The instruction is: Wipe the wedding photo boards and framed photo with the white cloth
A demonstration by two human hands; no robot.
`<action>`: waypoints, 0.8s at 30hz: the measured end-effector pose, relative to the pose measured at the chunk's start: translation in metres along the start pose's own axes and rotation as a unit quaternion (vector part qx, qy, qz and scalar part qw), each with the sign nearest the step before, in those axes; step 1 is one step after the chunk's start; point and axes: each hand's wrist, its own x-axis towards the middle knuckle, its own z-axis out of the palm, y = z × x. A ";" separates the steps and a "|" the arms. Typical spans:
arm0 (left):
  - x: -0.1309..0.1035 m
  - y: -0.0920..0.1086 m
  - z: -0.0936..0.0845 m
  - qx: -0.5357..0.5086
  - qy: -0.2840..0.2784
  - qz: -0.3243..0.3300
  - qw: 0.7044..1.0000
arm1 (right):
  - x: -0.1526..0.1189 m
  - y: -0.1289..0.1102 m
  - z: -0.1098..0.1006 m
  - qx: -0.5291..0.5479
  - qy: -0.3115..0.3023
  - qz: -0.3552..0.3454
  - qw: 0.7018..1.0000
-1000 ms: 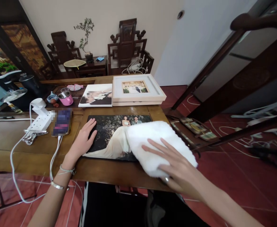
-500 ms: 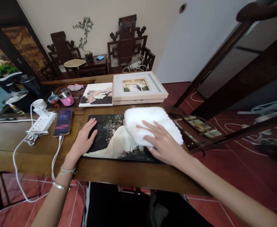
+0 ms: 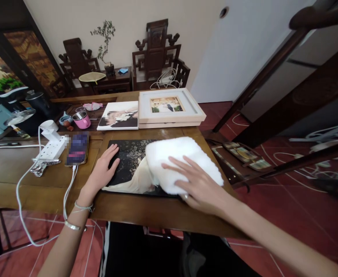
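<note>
Left of a dark rectangular photo panel (image 3: 130,165) sits a dark-screened phone (image 3: 78,148) with a white cable. The left hand (image 3: 104,167) rests on the panel's left end, thumb apart, gripping nothing. The panel lies flat on the brown wooden worktop (image 3: 145,209); behind it are a white-edged photo print (image 3: 121,117) and a pale wooden frame (image 3: 145,122). A fluffy white cloth (image 3: 183,148) covers its right part, under the flat, splayed right hand (image 3: 196,184). Work with the cloth seems unfinished; which parts are done, I cannot tell.
</note>
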 end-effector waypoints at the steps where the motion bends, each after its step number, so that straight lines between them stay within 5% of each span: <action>1: 0.000 0.000 0.000 -0.001 0.000 0.000 1.000 | 0.010 0.012 0.001 -0.011 -0.015 0.009 1.000; 4: -0.001 0.000 0.000 -0.003 0.002 -0.001 1.000 | 0.038 0.041 0.001 -0.032 -0.045 0.048 0.997; 7: -0.001 -0.001 0.000 -0.001 0.005 -0.001 1.000 | 0.051 0.042 -0.002 -0.029 -0.053 0.096 0.994; 11: -0.001 -0.002 0.001 -0.001 -0.002 -0.001 1.000 | 0.036 -0.007 -0.002 -0.009 -0.039 0.090 0.995; 17: 0.000 -0.002 0.002 0.002 -0.006 0.002 1.000 | 0.002 -0.081 0.008 0.053 0.018 -0.020 0.998; 24: 0.000 -0.003 0.002 -0.004 -0.001 0.001 1.000 | 0.043 -0.042 -0.008 0.052 -0.158 0.015 0.986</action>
